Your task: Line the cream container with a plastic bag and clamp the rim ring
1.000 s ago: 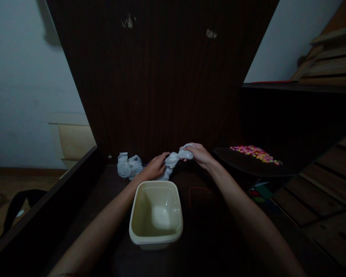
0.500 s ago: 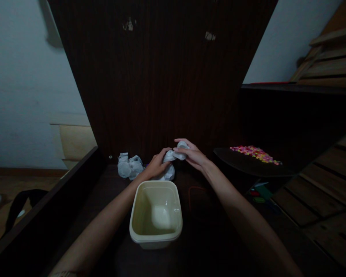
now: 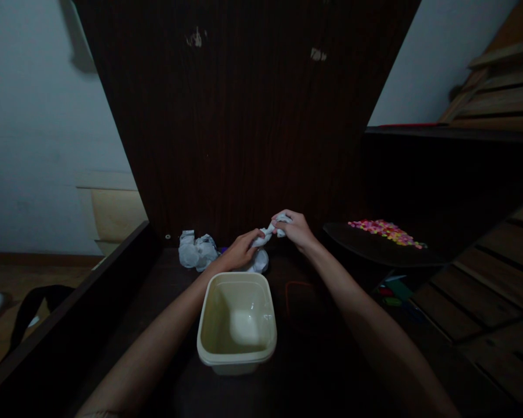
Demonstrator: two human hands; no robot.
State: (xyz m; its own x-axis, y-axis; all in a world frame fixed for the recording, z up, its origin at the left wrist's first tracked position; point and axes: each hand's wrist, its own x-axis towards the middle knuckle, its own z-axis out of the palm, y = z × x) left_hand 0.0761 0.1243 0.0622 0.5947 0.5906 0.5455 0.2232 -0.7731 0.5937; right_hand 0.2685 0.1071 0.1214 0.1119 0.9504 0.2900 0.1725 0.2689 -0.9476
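Observation:
Between my two hands, beyond the tub, a white plastic bag (image 3: pixel 267 234) is stretched out and twisted like a short rope. My left hand (image 3: pixel 243 248) is closed on its lower left end. At the upper right end, my right hand (image 3: pixel 294 227) grips the bunched part with curled fingers. Under and beside my left hand lies another crumpled white bag (image 3: pixel 260 261), partly hidden by the hand. Nearer to me stands an open cream plastic tub (image 3: pixel 236 363) with nothing inside it.
More crumpled white bags (image 3: pixel 197 251) lie left of my hands, by the dark wooden back panel (image 3: pixel 244 116). Right, a dark rounded shelf (image 3: pixel 353 241) carries many small pink and yellow pieces (image 3: pixel 387 232). A raised dark side board (image 3: pixel 70 307) bounds the left.
The bag went from loosely bunched to tightly twisted. My right hand has turned over and closed around its end, moving slightly right. My left hand has shifted slightly, uncovering more of the bag below.

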